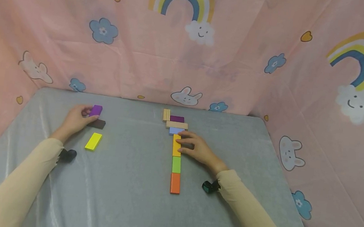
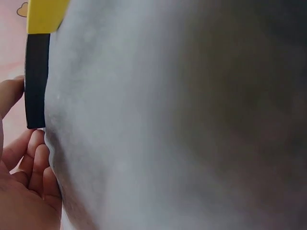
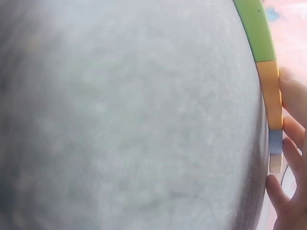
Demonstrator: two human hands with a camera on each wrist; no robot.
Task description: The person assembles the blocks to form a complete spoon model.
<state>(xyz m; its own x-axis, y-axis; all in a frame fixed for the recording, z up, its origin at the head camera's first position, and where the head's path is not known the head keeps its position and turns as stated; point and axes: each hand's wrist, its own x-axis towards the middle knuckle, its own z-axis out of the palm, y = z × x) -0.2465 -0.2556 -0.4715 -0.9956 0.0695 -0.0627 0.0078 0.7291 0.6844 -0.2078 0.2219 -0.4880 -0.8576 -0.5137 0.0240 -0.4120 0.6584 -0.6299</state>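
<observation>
At the left, my left hand (image 1: 76,120) holds a purple block (image 1: 96,110) between thumb and fingers. A black block (image 1: 99,124) lies just in front of it, beside the thumb; in the left wrist view the purple block is hidden. Nearer lies a yellow block (image 1: 93,142). On the right, my right hand (image 1: 199,149) touches an orange-yellow block (image 1: 175,152) with thumb and forefinger, its fingers loosely bent. Another fingertip reaches over the blue block (image 1: 175,131). Toward me, a green block (image 1: 176,164) and an orange-red block (image 1: 175,184) continue the line.
Beyond the blue block lie a beige block (image 1: 176,125), a dark purple block (image 1: 177,119) and a striped block (image 1: 166,115), placed side by side in a stepped row. Grey cloth (image 1: 126,196) covers the table. Pink printed curtains (image 1: 133,67) hang at the back and sides.
</observation>
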